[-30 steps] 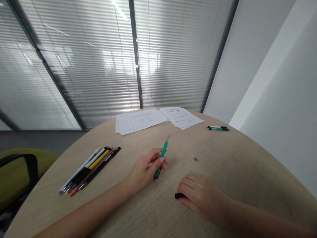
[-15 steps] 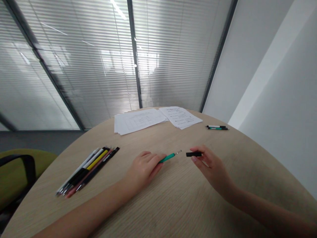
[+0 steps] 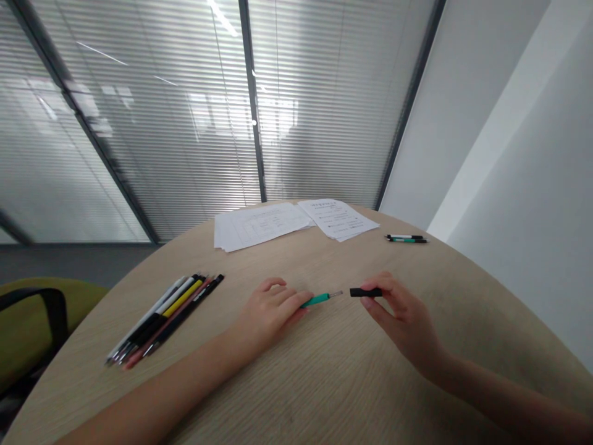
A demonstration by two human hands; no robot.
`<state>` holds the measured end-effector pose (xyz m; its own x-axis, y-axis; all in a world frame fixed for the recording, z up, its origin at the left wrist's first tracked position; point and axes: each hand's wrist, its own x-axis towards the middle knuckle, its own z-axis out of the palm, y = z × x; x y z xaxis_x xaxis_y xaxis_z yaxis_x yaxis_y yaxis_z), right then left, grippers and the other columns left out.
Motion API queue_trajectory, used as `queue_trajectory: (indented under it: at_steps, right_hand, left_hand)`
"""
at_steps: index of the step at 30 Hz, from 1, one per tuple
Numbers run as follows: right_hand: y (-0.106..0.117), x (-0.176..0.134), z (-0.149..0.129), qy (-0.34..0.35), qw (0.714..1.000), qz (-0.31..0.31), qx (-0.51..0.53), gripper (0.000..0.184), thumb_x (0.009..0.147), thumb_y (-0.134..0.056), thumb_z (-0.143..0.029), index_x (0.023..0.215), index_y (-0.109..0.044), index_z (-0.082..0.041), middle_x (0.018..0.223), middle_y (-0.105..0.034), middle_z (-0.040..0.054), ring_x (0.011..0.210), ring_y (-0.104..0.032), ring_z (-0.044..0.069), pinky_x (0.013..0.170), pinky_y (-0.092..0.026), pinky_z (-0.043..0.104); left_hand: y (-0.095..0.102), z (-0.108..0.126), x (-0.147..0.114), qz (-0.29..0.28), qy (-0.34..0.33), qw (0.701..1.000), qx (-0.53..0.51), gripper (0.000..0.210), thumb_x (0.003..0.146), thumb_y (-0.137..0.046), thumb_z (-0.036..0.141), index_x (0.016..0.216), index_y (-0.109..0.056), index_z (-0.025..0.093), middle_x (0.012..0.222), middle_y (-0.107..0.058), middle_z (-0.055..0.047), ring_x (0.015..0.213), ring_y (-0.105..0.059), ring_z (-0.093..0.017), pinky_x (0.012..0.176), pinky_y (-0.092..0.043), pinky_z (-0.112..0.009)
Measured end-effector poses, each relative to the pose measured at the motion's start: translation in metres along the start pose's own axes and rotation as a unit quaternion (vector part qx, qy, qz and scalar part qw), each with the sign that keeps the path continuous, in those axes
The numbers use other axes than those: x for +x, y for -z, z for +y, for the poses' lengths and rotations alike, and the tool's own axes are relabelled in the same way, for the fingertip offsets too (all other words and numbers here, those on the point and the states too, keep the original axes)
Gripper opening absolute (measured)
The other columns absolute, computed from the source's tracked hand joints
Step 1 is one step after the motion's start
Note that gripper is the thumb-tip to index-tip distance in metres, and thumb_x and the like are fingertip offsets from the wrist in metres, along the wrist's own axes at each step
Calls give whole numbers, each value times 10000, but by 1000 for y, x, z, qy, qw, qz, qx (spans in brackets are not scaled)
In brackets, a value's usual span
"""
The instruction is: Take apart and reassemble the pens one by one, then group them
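Observation:
My left hand (image 3: 275, 309) is closed around a green pen barrel (image 3: 318, 300), pinching it between thumb and fingers. From the barrel's right end sticks a thin metallic piece (image 3: 336, 293). Opposite it, my right hand (image 3: 403, 315) pinches a short black pen part (image 3: 365, 292), its free end pointing left. A small gap separates the metallic piece from the black part, and the two are nearly in line. My fingers hide the rear of both pieces.
Several pens and pencils (image 3: 169, 318) lie side by side at the left. Printed papers (image 3: 264, 225) rest at the far edge, with two slim pens (image 3: 406, 238) to their right. A green chair (image 3: 78, 296) stands beyond the table's (image 3: 296, 383) left edge.
The green barrel has turned to lie more level and shifted slightly right. My right hand and the black part have moved a little right and down. Some left fingers have lifted.

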<state>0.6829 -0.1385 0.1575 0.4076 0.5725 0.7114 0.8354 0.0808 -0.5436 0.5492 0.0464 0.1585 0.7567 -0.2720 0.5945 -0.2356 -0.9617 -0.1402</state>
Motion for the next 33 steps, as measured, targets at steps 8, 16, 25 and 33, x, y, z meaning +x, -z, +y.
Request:
queue_trajectory:
  at_steps: [8, 16, 25, 33]
  right_hand:
    - [-3, -1, -1, 43, 999, -23, -6, 113, 761, -469, -122, 819, -504, -212, 745, -549, 19, 698, -541, 138, 624, -469, 260]
    - [-9, -5, 3, 52, 995, -88, 16, 154, 747, -484, -82, 833, -514, -207, 768, -558, 21, 735, -542, 133, 655, -468, 261]
    - [-11, -6, 8, 26, 997, -78, -11, 144, 727, -487, -97, 813, -523, -207, 739, -584, 14, 685, -548, 134, 622, -463, 251]
    - [-10, -5, 11, 0, 996, -86, -22, 112, 715, -489, -117, 773, -530, -204, 713, -593, 10, 647, -548, 132, 596, -457, 244]
  left_hand:
    - [-5, -1, -4, -14, -37, 998, 48, 174, 858, -386, 182, 979, -509, 154, 665, -623, 3, 602, -566, -108, 741, -407, -313]
    - [-5, 1, -6, -27, -63, 994, 85, 173, 854, -391, 153, 987, -502, 154, 642, -608, 17, 594, -552, -110, 764, -396, -323]
    - [-5, 4, -4, -8, -68, 994, 80, 151, 857, -398, 177, 955, -510, 150, 612, -603, 27, 563, -540, -104, 751, -390, -311]
    - [-5, 4, -4, 9, -55, 997, 58, 147, 858, -403, 210, 913, -523, 146, 577, -600, 31, 543, -534, -103, 733, -383, -293]
